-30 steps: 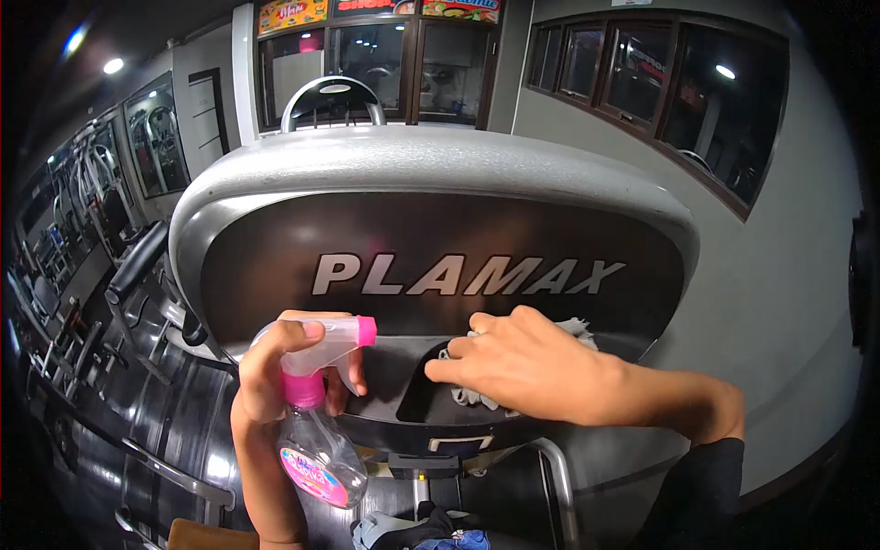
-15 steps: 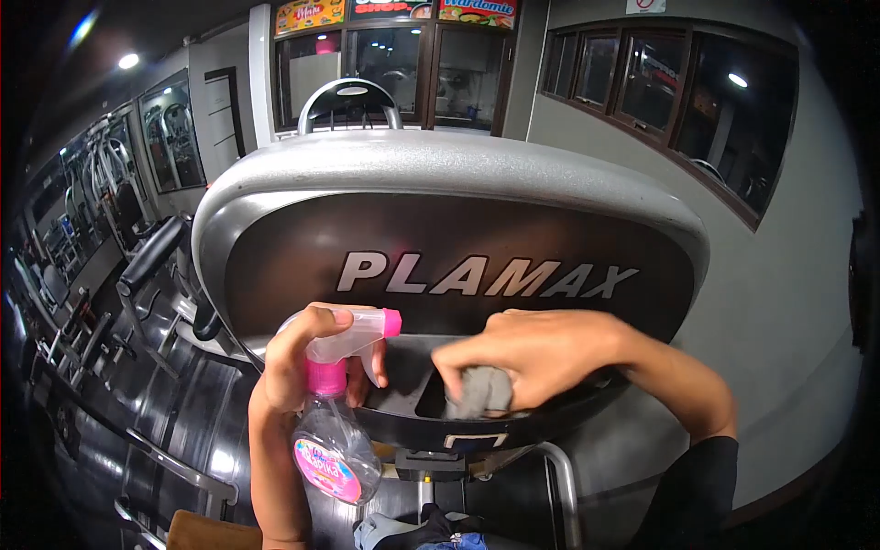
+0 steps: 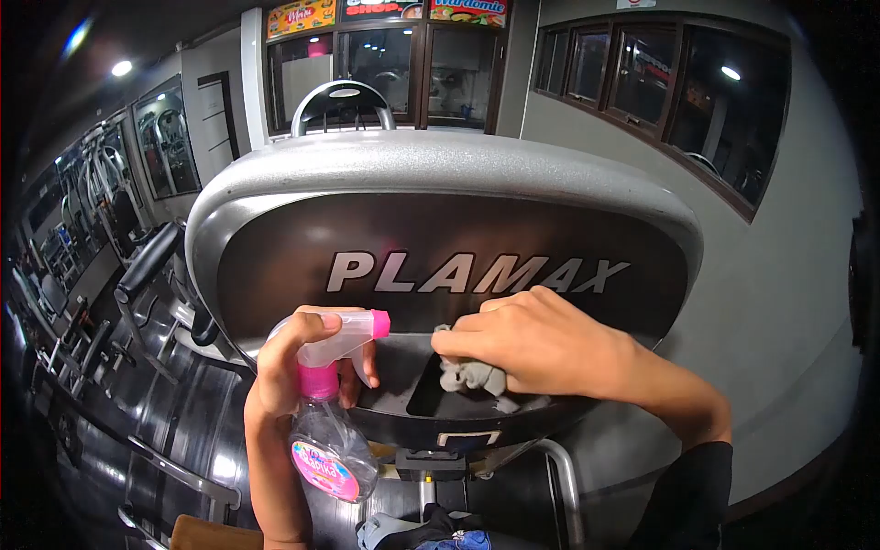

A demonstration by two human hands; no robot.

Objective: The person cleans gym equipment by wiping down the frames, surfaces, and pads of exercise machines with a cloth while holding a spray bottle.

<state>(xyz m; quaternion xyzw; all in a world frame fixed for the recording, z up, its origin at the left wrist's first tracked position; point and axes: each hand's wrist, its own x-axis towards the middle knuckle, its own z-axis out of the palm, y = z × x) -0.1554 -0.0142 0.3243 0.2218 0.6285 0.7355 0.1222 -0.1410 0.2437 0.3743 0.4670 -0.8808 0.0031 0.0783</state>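
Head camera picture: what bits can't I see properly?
All in the head view:
- Part of the grey cloth: covered by the right hand.
- Part of the spray bottle: behind the left hand.
- Any fine print on its label: too small.
- Middle shop sign: cut off by the top edge.

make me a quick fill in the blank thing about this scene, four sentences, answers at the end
1. The left hand grips a spray bottle whose collar is coloured ____.
2. The bottle's nozzle tip points toward the picture's ____ side.
3. The crumpled cloth in the right hand is coloured ____.
4. The large lettering on the console spells ____.

Missing words: pink; right; grey; PLAMAX
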